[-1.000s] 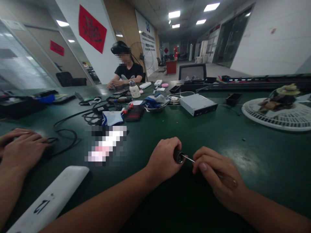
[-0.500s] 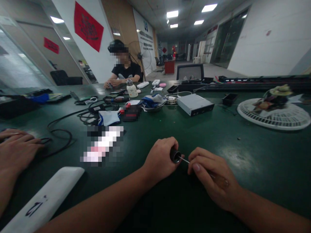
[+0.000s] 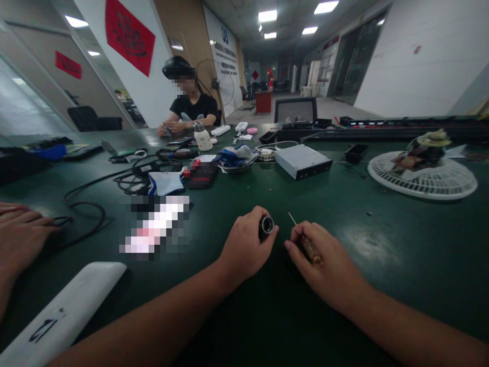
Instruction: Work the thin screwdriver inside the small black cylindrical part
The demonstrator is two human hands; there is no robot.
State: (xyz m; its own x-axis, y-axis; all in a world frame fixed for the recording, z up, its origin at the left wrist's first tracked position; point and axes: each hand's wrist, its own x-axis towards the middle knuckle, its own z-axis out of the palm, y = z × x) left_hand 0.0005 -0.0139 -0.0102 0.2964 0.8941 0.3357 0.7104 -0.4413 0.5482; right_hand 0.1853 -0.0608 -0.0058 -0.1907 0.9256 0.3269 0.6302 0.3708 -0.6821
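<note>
My left hand (image 3: 246, 244) curled shut round short black metal-rimmed cylinder (image 3: 266, 227), open end up, held firm. My right hand (image 3: 324, 260) closed on amber-handled screwdriver (image 3: 309, 248), thin steel shaft angled up, tip near cylinder, not in it. Both hands low over dark green bench mat (image 3: 382, 285). Grey metal drive box (image 3: 301, 162) ahead of hands; white round fan guard (image 3: 422, 176) right of box; seated person in black T-shirt (image 3: 191, 109) beyond box, left.

left hand (image 3: 244, 245) grips black cylinder (image 3: 266, 227); right hand (image 3: 324, 261) holds screwdriver (image 3: 308, 248)
</note>
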